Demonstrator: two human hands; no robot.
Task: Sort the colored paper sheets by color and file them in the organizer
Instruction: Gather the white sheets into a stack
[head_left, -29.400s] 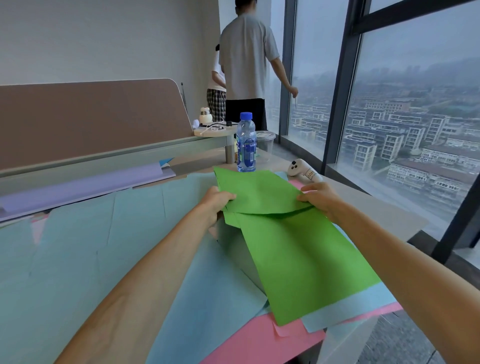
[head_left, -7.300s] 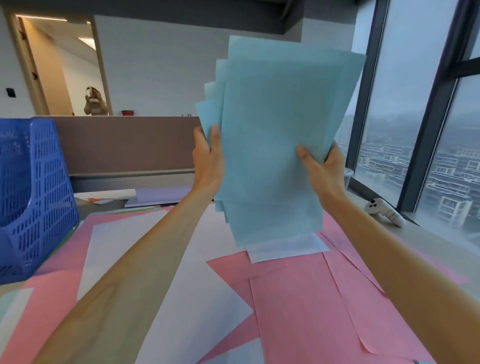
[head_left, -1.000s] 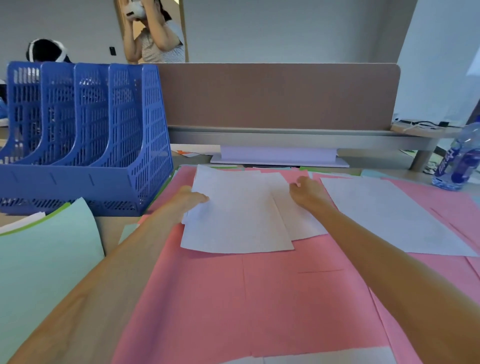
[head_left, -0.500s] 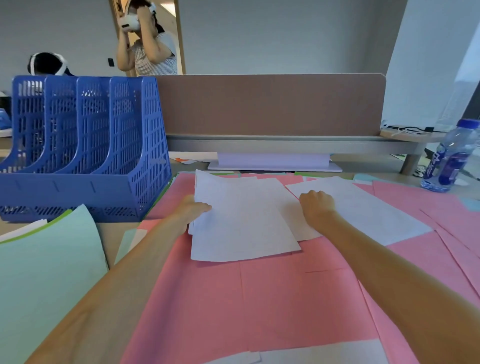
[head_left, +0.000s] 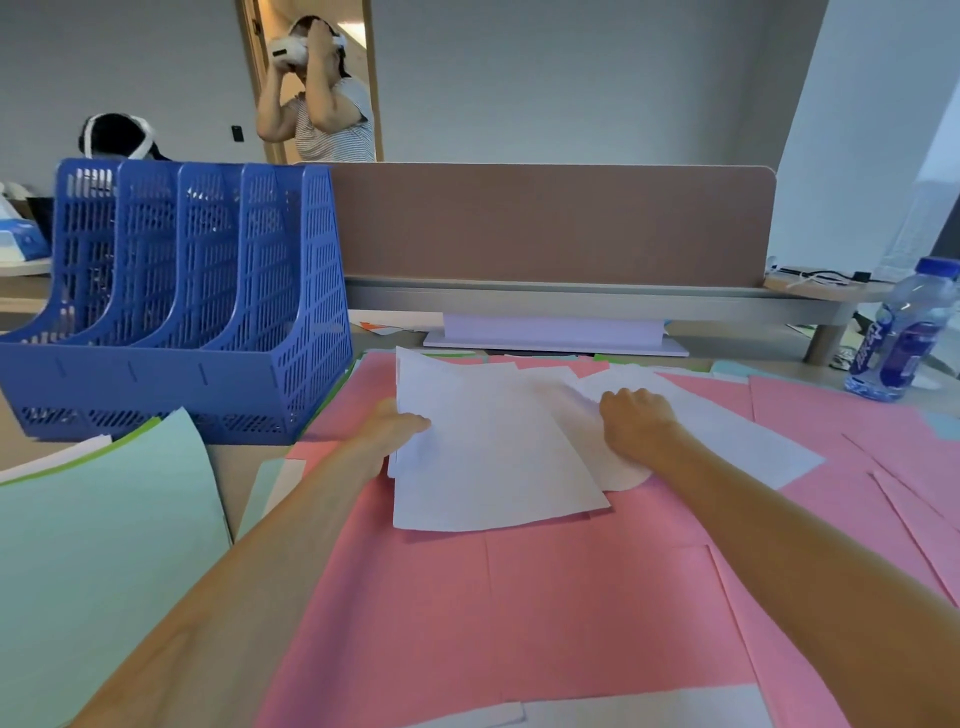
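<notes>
l. hand (head_left: 396, 427) pinches white sheets (head_left: 493, 457) just right of blue organizer (head_left: 208, 312), steadying pile; r. hand (head_left: 636, 422), fingers curled, grip unclear, rests on loose white sheet (head_left: 727, 439), prob. to gather it.

Matt white paper sheets (head_left: 493, 447); perforated blue plastic organizer (head_left: 187, 306); clear plastic bottle (head_left: 901, 332)

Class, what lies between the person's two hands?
White sheets on pink paper span from left hand to right hand, in the head view.
</notes>
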